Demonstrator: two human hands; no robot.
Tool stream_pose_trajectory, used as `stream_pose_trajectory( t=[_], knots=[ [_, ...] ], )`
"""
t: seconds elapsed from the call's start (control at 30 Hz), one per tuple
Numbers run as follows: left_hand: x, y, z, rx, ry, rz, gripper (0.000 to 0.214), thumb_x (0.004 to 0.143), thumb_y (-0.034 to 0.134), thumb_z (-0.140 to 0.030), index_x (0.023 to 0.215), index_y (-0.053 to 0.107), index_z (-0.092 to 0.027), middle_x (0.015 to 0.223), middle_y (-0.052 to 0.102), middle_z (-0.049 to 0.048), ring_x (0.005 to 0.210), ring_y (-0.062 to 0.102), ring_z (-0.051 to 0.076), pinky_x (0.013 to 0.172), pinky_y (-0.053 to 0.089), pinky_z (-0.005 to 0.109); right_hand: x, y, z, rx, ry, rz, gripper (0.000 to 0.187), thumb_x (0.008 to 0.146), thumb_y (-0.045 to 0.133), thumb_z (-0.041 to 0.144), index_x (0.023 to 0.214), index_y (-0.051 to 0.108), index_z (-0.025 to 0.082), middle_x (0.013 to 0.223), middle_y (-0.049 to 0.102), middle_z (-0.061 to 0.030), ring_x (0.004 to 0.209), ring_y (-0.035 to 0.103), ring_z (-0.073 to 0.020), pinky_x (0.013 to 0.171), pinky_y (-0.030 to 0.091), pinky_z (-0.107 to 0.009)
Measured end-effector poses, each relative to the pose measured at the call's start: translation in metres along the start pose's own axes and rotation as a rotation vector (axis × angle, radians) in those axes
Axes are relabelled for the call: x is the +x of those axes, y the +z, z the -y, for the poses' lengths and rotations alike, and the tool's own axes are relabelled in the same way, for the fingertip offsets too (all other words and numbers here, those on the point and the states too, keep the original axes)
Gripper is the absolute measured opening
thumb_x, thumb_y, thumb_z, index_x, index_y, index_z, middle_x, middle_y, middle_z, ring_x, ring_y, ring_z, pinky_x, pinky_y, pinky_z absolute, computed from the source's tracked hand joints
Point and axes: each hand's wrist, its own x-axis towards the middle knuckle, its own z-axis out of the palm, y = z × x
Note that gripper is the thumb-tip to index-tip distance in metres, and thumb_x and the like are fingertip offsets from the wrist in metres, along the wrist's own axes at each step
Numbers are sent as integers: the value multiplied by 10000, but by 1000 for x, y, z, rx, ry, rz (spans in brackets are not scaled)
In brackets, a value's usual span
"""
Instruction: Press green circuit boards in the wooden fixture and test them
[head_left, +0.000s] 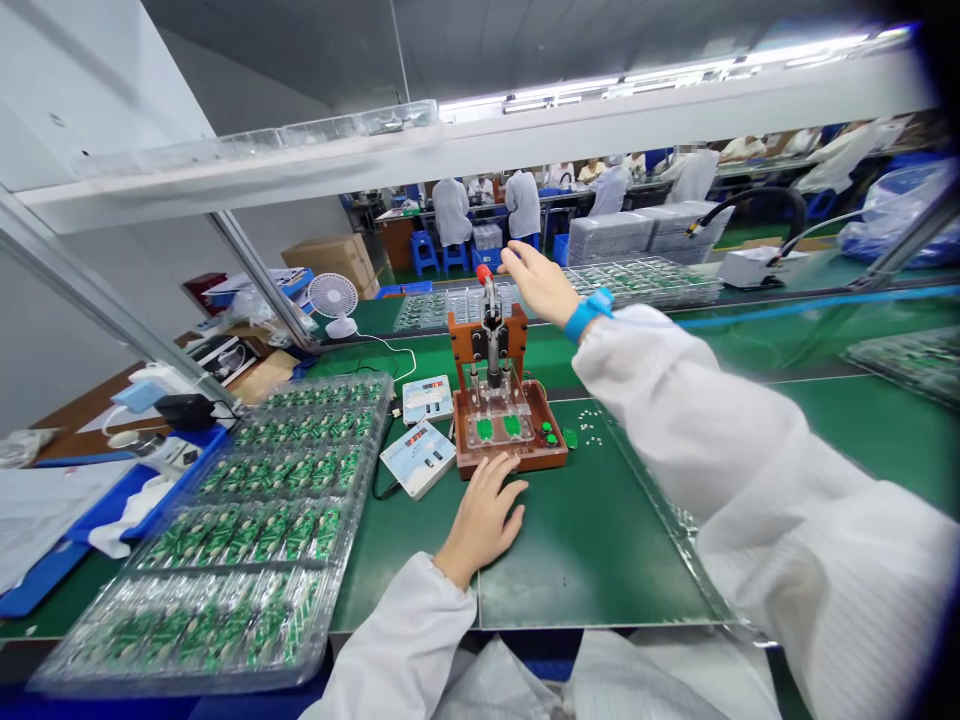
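Note:
A test fixture (pixel 466 440) with a wooden base and a red-knobbed toggle clamp (pixel 492 345) stands mid-bench. Two small green circuit boards (pixel 512 426) lie in its clear plate, below the raised clear press part. My left hand (pixel 489 512) rests with fingers spread at the base's front edge. Up beside the red knob (pixel 483 272) is my right hand (pixel 541 283), a blue wrist strap (pixel 589 314) at its cuff. Its fingers are stretched out and loosely together; whether they touch the knob I cannot tell. Green buttons (pixel 549 434) sit on the base's right side.
Two white meter boxes (pixel 420 458) lie left of the fixture. A clear tray (pixel 351 560) of circuit boards fills the left bench. Tiny white parts (pixel 590 425) are scattered right of the base. A small fan (pixel 333 300) stands behind, under a white overhead shelf (pixel 300 150).

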Motion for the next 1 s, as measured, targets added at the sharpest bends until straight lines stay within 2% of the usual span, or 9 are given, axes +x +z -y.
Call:
stream_pose_trajectory(
  t=[0.1,0.2,0.3,0.37,0.43,0.53,0.67,0.83,1.0],
  knots=[
    [-1,0,1,7,-5,13,303,941,522,-139,1221,609,-210,1521,495,133,1486,382,307,1221,347,613,30,15,19,100,33,114,546,1012,470,627,892,655,128,756,678,-36,801,705,-197,909,594,-471],
    [-1,-2,-1,13,-14,24,299,935,520,-123,1206,618,-202,1519,497,136,1482,387,308,1222,350,606,26,16,45,176,-19,155,458,1051,485,486,950,678,83,760,639,0,745,679,-126,866,597,-389],
    [0,-4,-2,2,-21,22,301,922,522,-104,1188,623,-201,1504,514,134,1473,401,317,1218,359,609,-13,5,75,108,-234,98,406,1076,433,417,1173,682,111,932,690,-4,887,694,-131,927,562,-352],
    [0,-4,-2,-6,-21,15,306,916,522,-96,1183,625,-205,1497,520,133,1469,407,321,1212,366,615,-50,-3,90,-13,-390,18,387,1083,426,413,1263,663,166,1052,725,-23,1022,693,-179,989,553,-372],
    [1,-3,-2,-12,-20,13,314,915,519,-94,1185,624,-213,1501,515,131,1472,402,322,1207,371,623,-84,-9,99,-106,-477,9,358,1090,418,395,1329,636,241,1149,734,-21,1080,691,-213,1003,563,-410],
    [1,-2,-1,-22,-22,15,327,913,516,-94,1192,620,-229,1515,500,122,1484,383,318,1202,373,633,-121,-10,99,-166,-510,14,340,1083,444,298,1381,606,322,1237,724,-2,1133,682,-236,1011,569,-441],
    [1,-1,0,-17,-22,26,342,915,518,-91,1216,610,-223,1519,494,129,1486,375,313,1209,361,630,-148,0,83,-153,-478,-25,410,1055,473,183,1410,590,352,1307,699,2,1209,652,-235,1051,553,-428],
    [-1,0,2,-17,-27,21,334,922,526,-99,1217,612,-228,1497,512,126,1479,385,303,1207,363,621,-174,17,56,-86,-470,15,508,1046,440,118,1486,505,363,1438,614,-13,1389,529,-248,1148,493,-479],
    [0,2,0,-49,-59,7,343,908,548,-97,1214,623,-232,1484,524,114,1471,397,300,1210,361,616,-182,29,45,-10,-438,-19,526,1029,474,101,1483,499,364,1446,601,-27,1426,484,-253,1186,450,-505]
  ],
)
